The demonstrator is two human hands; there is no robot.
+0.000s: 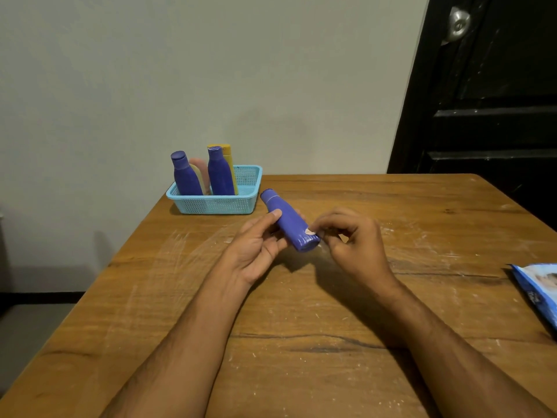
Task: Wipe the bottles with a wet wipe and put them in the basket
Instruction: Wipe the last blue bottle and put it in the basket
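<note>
In basket [217, 203], four bottles [220, 173] (one more held)

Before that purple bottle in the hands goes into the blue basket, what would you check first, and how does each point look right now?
1. Bottle held firmly: ok. The left hand grips the purple bottle around its middle.
2. Wiping finished: cannot tell. The right hand pinches something small and whitish at the bottle's base; whether it is a wet wipe is unclear.
3. Cap closed: ok, it looks shut.
4. Room in the basket: ok. Its right part looks free beside the standing bottles.
5. Path to the basket: ok, nothing lies between.
6. Wipes pack within reach: ok, at the table's right edge.
</note>
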